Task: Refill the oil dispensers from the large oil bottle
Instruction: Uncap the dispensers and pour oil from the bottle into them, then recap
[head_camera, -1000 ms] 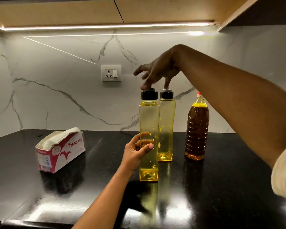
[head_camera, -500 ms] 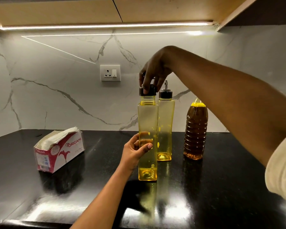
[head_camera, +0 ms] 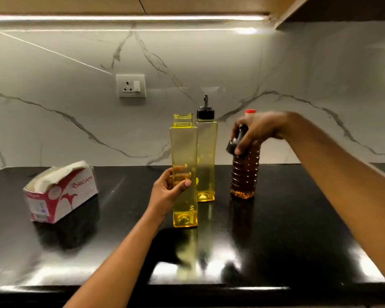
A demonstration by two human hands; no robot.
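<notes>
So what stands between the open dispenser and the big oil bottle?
In the head view, the second dispenser, its black cap on, stands between the open dispenser and the oil bottle, set slightly further back.

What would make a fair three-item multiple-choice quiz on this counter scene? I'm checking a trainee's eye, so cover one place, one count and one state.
1. Where is the tissue box?
A. left of the bottles
B. behind the big oil bottle
C. at the counter's right end

2. How many tall yellow bottles stand on the counter?
A. one
B. two
C. three

3. What is the state of the front yellow bottle?
A. capped
B. lying down
C. open, cap off

Answers:
1 A: the box sits alone at the left.
2 B: the front one and the back yellow bottle, beside the brown oil bottle.
3 C: its neck is bare; the right hand holds a black cap while the left hand steadies the body.
</notes>
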